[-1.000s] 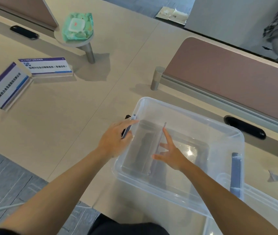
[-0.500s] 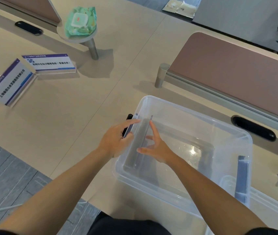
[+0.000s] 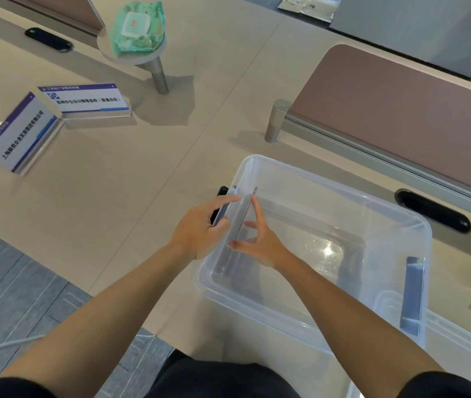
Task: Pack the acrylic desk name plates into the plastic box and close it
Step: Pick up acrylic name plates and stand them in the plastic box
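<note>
A clear plastic box (image 3: 343,185) stands open on the table in front of me. Inside it, a clear acrylic name plate (image 3: 241,211) stands on edge against the left wall. My right hand (image 3: 260,242) is inside the box, fingers spread, with the fingertips resting on that plate. My left hand (image 3: 200,225) grips the box's left rim at its grey latch. Two more name plates with purple and white labels, one (image 3: 85,100) and another (image 3: 17,133), lie on the table at the far left, well away from both hands.
The clear lid (image 3: 458,354) lies at the lower right beside the box's right latch (image 3: 412,291). A green wipes pack (image 3: 138,27) sits on a round stand at the back. A brown divider (image 3: 401,110) with a metal post (image 3: 276,120) runs behind the box.
My right hand has slid the upright plate leftward across the box until it is against the left wall. My left hand has stayed on the rim.
</note>
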Action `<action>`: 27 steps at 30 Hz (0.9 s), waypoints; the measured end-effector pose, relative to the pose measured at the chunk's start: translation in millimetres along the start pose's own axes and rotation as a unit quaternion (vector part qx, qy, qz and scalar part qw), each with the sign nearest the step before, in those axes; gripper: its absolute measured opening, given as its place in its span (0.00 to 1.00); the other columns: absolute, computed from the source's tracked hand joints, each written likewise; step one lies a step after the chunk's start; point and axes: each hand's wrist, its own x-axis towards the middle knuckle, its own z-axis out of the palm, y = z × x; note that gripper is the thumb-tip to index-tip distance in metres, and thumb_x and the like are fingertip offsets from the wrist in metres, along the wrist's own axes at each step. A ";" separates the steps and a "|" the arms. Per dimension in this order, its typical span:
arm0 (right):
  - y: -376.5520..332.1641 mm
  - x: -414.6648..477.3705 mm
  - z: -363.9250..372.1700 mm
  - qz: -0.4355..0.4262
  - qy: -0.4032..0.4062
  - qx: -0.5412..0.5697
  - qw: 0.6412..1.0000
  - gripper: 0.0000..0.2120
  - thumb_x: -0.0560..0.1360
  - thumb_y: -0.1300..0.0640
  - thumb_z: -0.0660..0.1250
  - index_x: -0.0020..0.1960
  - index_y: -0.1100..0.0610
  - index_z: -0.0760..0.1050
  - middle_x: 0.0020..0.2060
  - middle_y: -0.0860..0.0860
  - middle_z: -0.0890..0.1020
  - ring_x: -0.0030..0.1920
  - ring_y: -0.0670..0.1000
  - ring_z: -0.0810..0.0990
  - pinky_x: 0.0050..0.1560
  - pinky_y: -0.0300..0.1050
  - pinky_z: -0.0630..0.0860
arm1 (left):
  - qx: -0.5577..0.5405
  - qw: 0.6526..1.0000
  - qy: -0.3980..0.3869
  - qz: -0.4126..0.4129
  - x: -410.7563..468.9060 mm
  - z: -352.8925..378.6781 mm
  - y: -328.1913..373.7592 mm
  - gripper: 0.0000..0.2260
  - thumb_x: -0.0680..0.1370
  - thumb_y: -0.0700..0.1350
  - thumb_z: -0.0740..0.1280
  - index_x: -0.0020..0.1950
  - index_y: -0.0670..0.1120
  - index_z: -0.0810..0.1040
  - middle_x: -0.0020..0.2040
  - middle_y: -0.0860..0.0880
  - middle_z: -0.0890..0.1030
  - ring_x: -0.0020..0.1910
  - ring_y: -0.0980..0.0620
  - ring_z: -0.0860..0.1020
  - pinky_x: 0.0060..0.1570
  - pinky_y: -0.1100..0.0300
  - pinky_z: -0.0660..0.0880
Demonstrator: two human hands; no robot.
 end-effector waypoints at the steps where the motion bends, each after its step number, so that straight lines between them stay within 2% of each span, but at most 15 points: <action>1: 0.1 0.2 0.2 -0.002 0.002 -0.001 1.000 0.54 0.68 0.45 0.79 0.74 0.26 0.40 0.78 0.42 0.57 0.74 0.49 0.66 0.67 0.59 0.74 | 0.002 1.000 -0.002 0.002 0.9 0.3 -1.2 0.23 0.73 0.46 0.59 0.64 0.68 0.72 0.40 0.42 0.81 0.26 0.44 0.69 0.31 0.47 0.76; 4: 0.6 0.3 1.4 -0.005 0.005 0.001 1.000 0.55 0.67 0.45 0.79 0.74 0.26 0.40 0.78 0.43 0.58 0.74 0.50 0.66 0.67 0.60 0.74 | 0.012 1.000 -0.005 0.011 2.3 1.4 -4.9 0.23 0.74 0.47 0.59 0.63 0.71 0.70 0.45 0.42 0.82 0.28 0.43 0.71 0.31 0.46 0.77; 6: -1.7 -0.9 -0.3 0.004 -0.002 -0.001 1.000 0.55 0.67 0.43 0.79 0.74 0.26 0.40 0.77 0.43 0.58 0.74 0.51 0.66 0.67 0.60 0.74 | 0.023 1.000 -0.010 0.013 2.8 -0.4 -3.5 0.22 0.74 0.48 0.59 0.64 0.71 0.70 0.45 0.45 0.83 0.28 0.50 0.72 0.33 0.49 0.78; 7: -4.5 -2.4 -2.1 0.017 -0.004 -0.004 1.000 0.55 0.65 0.42 0.80 0.73 0.25 0.40 0.77 0.45 0.60 0.73 0.52 0.68 0.66 0.60 0.74 | 0.041 0.999 -0.011 0.022 3.0 -1.3 -2.6 0.22 0.75 0.48 0.60 0.64 0.69 0.70 0.48 0.48 0.83 0.34 0.54 0.75 0.39 0.52 0.79; 8: -8.7 -4.2 -5.2 0.033 -0.001 -0.005 0.999 0.55 0.64 0.40 0.80 0.73 0.23 0.41 0.75 0.47 0.63 0.72 0.54 0.70 0.66 0.60 0.74 | 0.081 0.996 0.002 0.042 3.1 -1.9 -1.6 0.21 0.75 0.48 0.61 0.65 0.66 0.71 0.55 0.50 0.81 0.45 0.54 0.77 0.50 0.54 0.77; 9: -13.1 -7.0 -10.3 0.045 0.013 -0.007 0.999 0.54 0.64 0.40 0.80 0.73 0.24 0.43 0.72 0.49 0.66 0.69 0.55 0.73 0.65 0.58 0.75 | 0.137 0.988 0.025 0.073 3.7 -1.7 -0.5 0.20 0.75 0.50 0.60 0.66 0.60 0.73 0.61 0.50 0.78 0.55 0.50 0.75 0.59 0.53 0.72; 10: -17.9 -11.8 -17.8 0.053 0.036 -0.015 0.998 0.51 0.65 0.41 0.79 0.74 0.27 0.47 0.69 0.48 0.68 0.65 0.55 0.76 0.64 0.56 0.76 | 0.184 0.976 0.052 0.106 4.6 -0.9 1.3 0.20 0.74 0.53 0.60 0.65 0.55 0.75 0.64 0.48 0.76 0.60 0.45 0.72 0.62 0.52 0.67; 12: -28.6 -28.3 -41.0 0.055 0.100 -0.056 0.992 0.37 0.71 0.45 0.76 0.75 0.39 0.62 0.64 0.48 0.75 0.58 0.54 0.80 0.56 0.47 0.78 | 0.208 0.963 0.089 0.147 7.2 2.7 11.1 0.22 0.72 0.55 0.59 0.63 0.50 0.77 0.64 0.44 0.75 0.60 0.41 0.69 0.63 0.51 0.64; 14: -35.0 -55.3 -68.7 0.063 0.166 -0.106 0.978 0.22 0.74 0.48 0.74 0.67 0.47 0.75 0.57 0.49 0.81 0.53 0.52 0.81 0.46 0.44 0.78 | 0.198 0.959 0.093 0.182 11.4 10.1 25.8 0.21 0.71 0.53 0.60 0.60 0.48 0.79 0.62 0.44 0.75 0.59 0.41 0.69 0.62 0.50 0.66; 16: -36.0 -92.2 -92.9 0.081 0.210 -0.127 0.966 0.15 0.76 0.48 0.72 0.61 0.49 0.79 0.52 0.47 0.82 0.49 0.49 0.81 0.41 0.40 0.77 | 0.178 0.958 0.070 0.216 14.3 22.0 43.2 0.20 0.72 0.52 0.60 0.59 0.47 0.80 0.60 0.45 0.78 0.58 0.40 0.71 0.60 0.49 0.69; 20: -34.5 -173.9 -126.1 0.112 0.275 -0.170 0.939 0.12 0.77 0.48 0.70 0.59 0.48 0.79 0.50 0.45 0.82 0.47 0.45 0.80 0.39 0.35 0.73 | 0.125 0.964 -0.040 0.233 8.4 56.4 87.9 0.18 0.73 0.51 0.60 0.59 0.49 0.79 0.57 0.50 0.79 0.60 0.45 0.72 0.60 0.51 0.72; 23: -24.0 -238.0 -146.9 0.133 0.312 -0.224 0.914 0.13 0.77 0.46 0.68 0.60 0.48 0.79 0.51 0.45 0.83 0.48 0.46 0.79 0.49 0.40 0.72 | 0.107 0.960 -0.102 0.240 -6.1 92.6 120.9 0.16 0.74 0.52 0.59 0.57 0.50 0.79 0.54 0.53 0.81 0.56 0.49 0.76 0.56 0.51 0.75; 25: -10.1 -284.0 -159.5 0.150 0.330 -0.239 0.901 0.15 0.78 0.45 0.67 0.62 0.49 0.78 0.52 0.47 0.83 0.49 0.49 0.80 0.54 0.45 0.75 | 0.104 0.952 -0.128 0.257 -19.5 121.8 142.9 0.13 0.74 0.51 0.60 0.54 0.52 0.80 0.51 0.55 0.82 0.51 0.50 0.78 0.52 0.51 0.77; 27: 9.1 -332.3 -169.6 0.158 0.345 -0.242 0.893 0.16 0.78 0.46 0.67 0.63 0.51 0.77 0.52 0.47 0.82 0.48 0.48 0.80 0.53 0.44 0.75 | 0.122 0.942 -0.155 0.271 -36.2 153.2 166.6 0.10 0.76 0.50 0.62 0.55 0.52 0.79 0.51 0.55 0.82 0.50 0.51 0.79 0.50 0.53 0.77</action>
